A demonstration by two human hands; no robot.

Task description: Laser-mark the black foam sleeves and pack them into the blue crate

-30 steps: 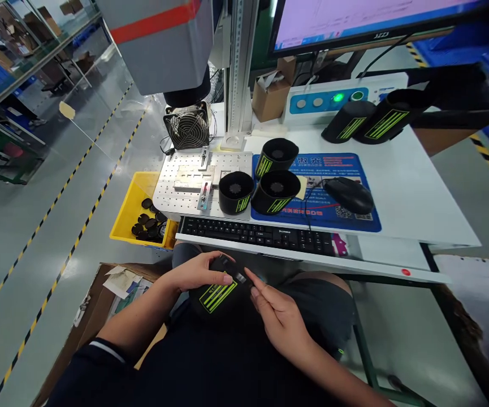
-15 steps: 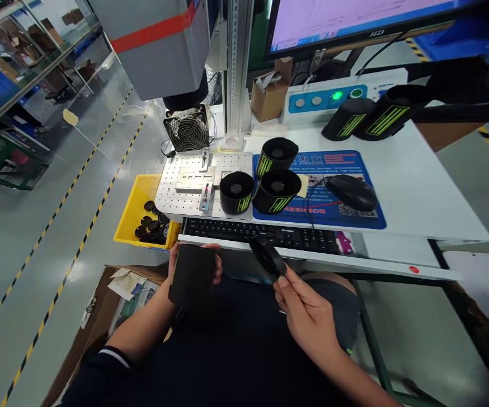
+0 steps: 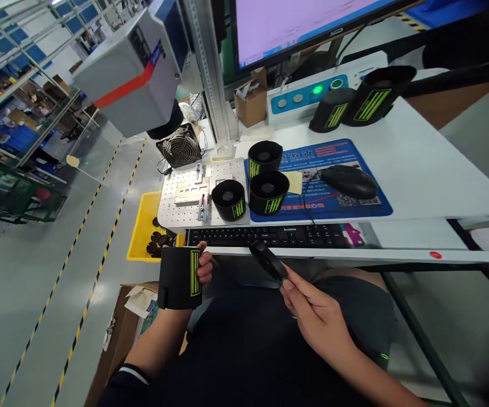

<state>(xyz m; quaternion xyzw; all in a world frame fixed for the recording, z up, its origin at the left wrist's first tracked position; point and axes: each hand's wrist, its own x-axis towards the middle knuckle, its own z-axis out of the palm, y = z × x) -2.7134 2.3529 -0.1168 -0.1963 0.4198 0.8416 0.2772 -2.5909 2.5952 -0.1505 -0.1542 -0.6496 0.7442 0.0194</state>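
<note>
Since half a second ago: black cylindrical cup (image 3: 179,277) turned so its green-striped label now faces out, shifted a little left; view swung, machine head now further in sight.

Gripped upright in left hand (image 3: 204,270), fingers wrapped round its right side, thumb hidden behind. Held in the air below the front edge of the keyboard shelf, just off its left corner, above the lap. Touching nothing but the hand.

Black round cap (image 3: 268,261) pinched edge-on between thumb and fingertips of right hand (image 3: 312,314), closed on it. Held just in front of the keyboard shelf's front edge, near its middle, well apart from the cup.

Black keyboard (image 3: 269,235) along that shelf. Above it on the counter, near the front edge: three more black cups (image 3: 269,192) with green labels, open ends up, clustered close, two on the blue mat (image 3: 354,169), one on the perforated metal plate (image 3: 180,195) at the counter's left end. Black mouse (image 3: 349,181) on the mat, right of the cups. Two further cups (image 3: 354,104) lying on their sides at the back edge, touching. Small fan (image 3: 180,148) at the back left corner. Yellow bin (image 3: 146,229) with small black parts hung beside the left edge. Cardboard box (image 3: 121,316) on the floor below.
</note>
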